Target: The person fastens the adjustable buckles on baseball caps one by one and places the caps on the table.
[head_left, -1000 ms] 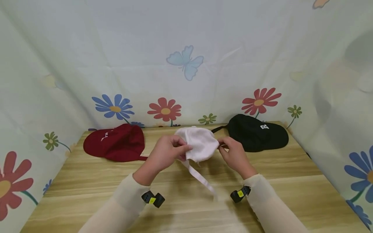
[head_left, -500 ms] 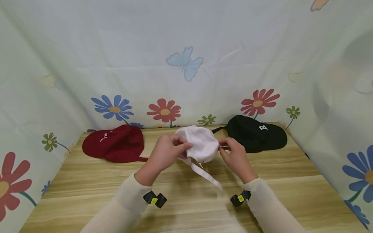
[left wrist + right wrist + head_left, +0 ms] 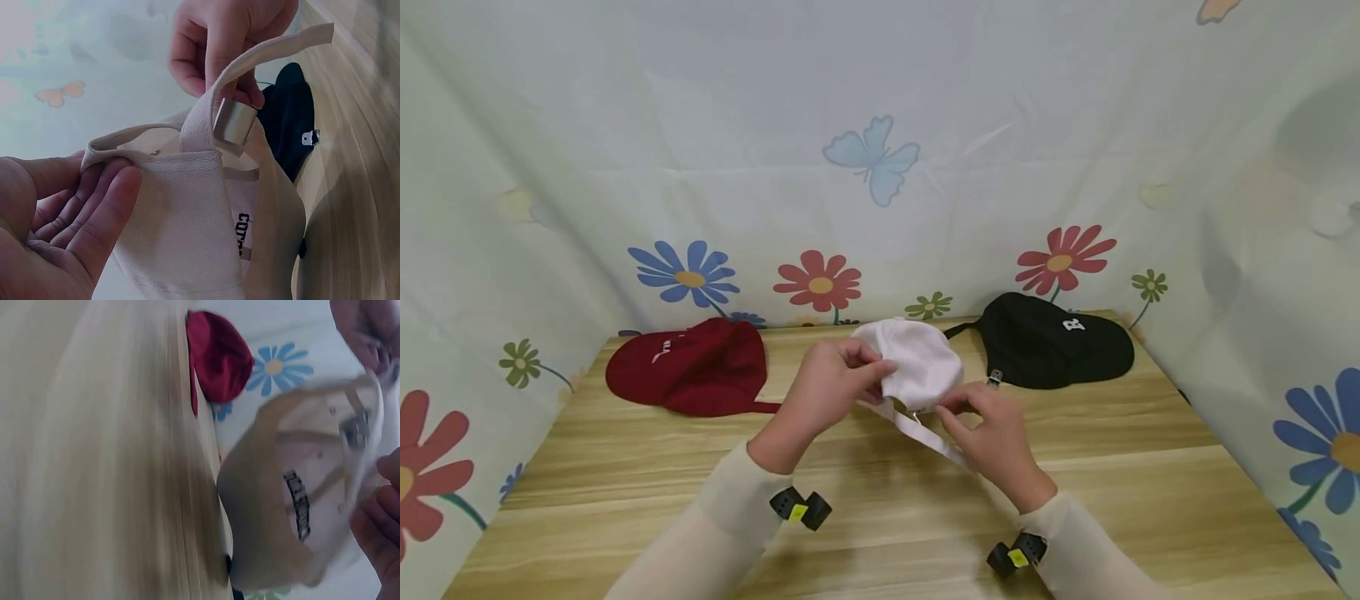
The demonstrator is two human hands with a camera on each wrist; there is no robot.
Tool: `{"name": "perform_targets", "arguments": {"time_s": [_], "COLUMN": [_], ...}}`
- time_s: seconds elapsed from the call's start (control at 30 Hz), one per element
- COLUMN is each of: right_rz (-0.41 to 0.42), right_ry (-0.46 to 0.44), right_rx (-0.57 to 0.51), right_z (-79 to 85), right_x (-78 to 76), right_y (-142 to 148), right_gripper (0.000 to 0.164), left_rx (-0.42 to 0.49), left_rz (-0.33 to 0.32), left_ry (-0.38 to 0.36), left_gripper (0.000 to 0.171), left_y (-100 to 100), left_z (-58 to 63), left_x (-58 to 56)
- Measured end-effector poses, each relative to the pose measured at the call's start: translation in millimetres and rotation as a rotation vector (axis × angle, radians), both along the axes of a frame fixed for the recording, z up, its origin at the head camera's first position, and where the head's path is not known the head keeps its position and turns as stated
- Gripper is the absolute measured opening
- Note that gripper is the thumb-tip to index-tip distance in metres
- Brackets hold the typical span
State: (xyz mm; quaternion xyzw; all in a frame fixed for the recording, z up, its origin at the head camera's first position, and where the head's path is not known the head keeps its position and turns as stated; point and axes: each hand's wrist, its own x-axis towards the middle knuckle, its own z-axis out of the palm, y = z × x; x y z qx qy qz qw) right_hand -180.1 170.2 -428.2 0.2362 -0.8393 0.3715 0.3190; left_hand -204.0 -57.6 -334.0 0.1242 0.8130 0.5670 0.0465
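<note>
Left hand [image 3: 831,379] pinches cap [image 3: 919,362], 9 o'clock | right hand [image 3: 996,429] half-curled near buckle [image 3: 236,123], 5 o'clock, hold unclear from here | probably light, floppy; take rim [image 3: 187,161] beside buckle

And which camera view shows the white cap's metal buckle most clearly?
The left wrist view: the metal buckle is large and fairly sharp beside the strap. The right wrist view shows it blurred; the head view, only a tiny glint below the white cap.
</note>
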Motion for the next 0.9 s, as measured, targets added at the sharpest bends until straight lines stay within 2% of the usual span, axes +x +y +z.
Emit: {"name": "perform_targets", "arguments": {"time_s": [0.17, 0.3, 0.5, 0.73, 0.9], "right_rz": [0.098, 0.122, 0.044, 0.009, 0.003], "right_ry": [-0.041, -0.07, -0.088, -0.204, -0.274], "right_rx": [-0.029, -0.054, -0.089, -0.262, -0.348], "right_z": [-0.8, -5.3, -7.2, 0.2, 3.9], "right_x": [8.0, 12.3, 16.3, 21.6, 23.6], "right_y": [-13.9, -23.0, -35.3, -39.8, -39.1], "right_gripper": [0.015, 0.019, 0.016, 0.007, 0.008], "left_rx": [0.017, 0.035, 0.055, 0.028, 0.033], "left_rz": [0.012, 0.011, 0.01, 0.029, 0.035], "left_ry": [-0.014, -0.009, -0.011, -0.01, -0.003], "left_gripper": [0.016, 0.016, 0.017, 0.017, 0.018], "left_y": [-0.5, -0.7, -0.7, -3.1, -6.5], "left_z": [-0.1, -0.8, -0.9, -0.4, -0.4], "left_x": [-0.2, -0.3, 0.2, 1.9, 1.6]}}
